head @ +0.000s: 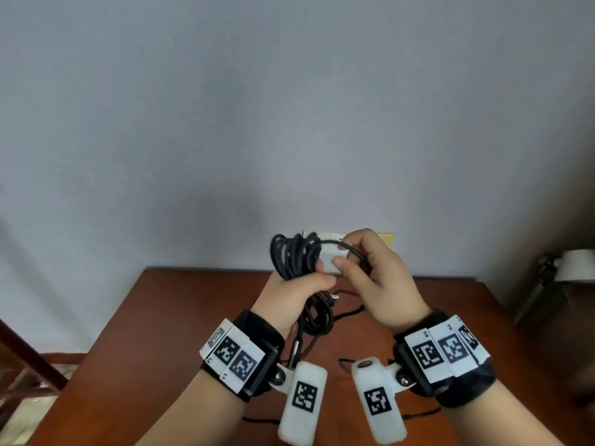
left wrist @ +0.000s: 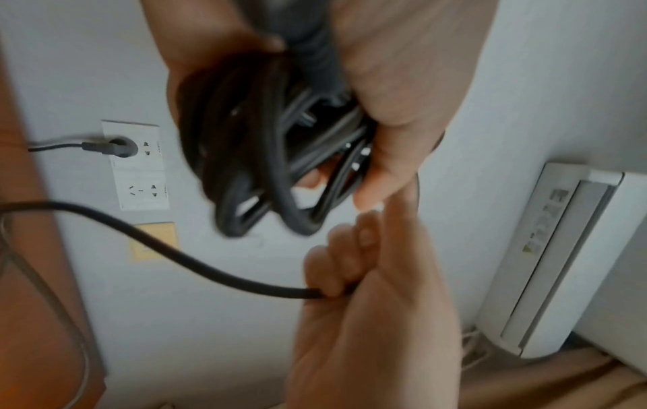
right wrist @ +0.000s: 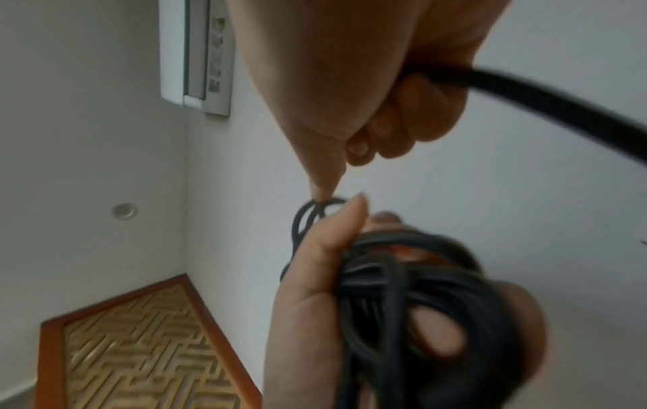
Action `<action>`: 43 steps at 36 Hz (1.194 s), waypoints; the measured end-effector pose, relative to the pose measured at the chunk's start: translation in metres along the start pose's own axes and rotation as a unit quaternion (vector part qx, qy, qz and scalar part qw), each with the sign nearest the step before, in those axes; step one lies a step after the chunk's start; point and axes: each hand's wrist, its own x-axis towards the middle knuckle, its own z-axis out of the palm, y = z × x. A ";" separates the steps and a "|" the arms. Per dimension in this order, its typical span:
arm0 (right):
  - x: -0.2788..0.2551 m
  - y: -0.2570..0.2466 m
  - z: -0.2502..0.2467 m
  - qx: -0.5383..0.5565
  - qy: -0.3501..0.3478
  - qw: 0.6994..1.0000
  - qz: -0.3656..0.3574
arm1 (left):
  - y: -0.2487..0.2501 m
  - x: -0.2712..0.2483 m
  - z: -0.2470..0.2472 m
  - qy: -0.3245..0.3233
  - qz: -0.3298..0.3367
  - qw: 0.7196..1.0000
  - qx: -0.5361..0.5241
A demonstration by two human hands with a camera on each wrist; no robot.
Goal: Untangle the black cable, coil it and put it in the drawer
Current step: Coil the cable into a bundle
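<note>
While the black cable (head: pixel 294 257) is gathered into a bundle of loops held up in the air above the brown wooden surface (head: pixel 161 333), the left hand (head: pixel 291 294) grips that bundle around its middle, fingers (right wrist: pixel 350 218) and thumb curled round it. Loops stick out above the fist and hang below it, with a plug end dangling near the left wrist. One strand runs from the top of the bundle across to the right hand (head: pixel 370 275), whose curled fingers (left wrist: pixel 336 265) close round it just beside the bundle; in the left wrist view the strand leaves that fist and trails down toward the surface. More black cable lies loose on the surface under the hands. Behind the hands, a white wall socket (left wrist: pixel 136 166) with a grey plug in it sits on the pale wall, a yellow plate (head: pixel 386 241) beside it.
</note>
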 end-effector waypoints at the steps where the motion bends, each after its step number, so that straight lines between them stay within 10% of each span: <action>1: -0.002 0.003 0.000 0.018 0.005 1.000 0.016 | 0.001 0.001 -0.002 0.029 -0.007 0.999 -0.045; 8: -0.016 0.022 0.005 0.161 0.049 0.982 0.082 | 0.010 0.010 -0.013 0.040 -0.074 0.959 -0.273; 17: -0.008 0.014 0.009 -0.039 0.133 0.989 -0.046 | 0.006 0.002 -0.003 -0.022 -0.040 0.982 -0.183; 25: -0.005 0.003 0.015 -0.045 0.070 0.994 -0.067 | -0.003 -0.003 0.007 -0.058 -0.031 0.995 -0.079; 34: -0.007 0.007 0.015 -0.070 0.039 0.994 -0.073 | -0.002 -0.008 0.011 -0.015 -0.084 0.944 -0.319; 43: -0.010 0.001 0.004 -0.040 -0.060 0.997 -0.025 | -0.001 -0.003 0.003 -0.008 -0.092 0.975 -0.200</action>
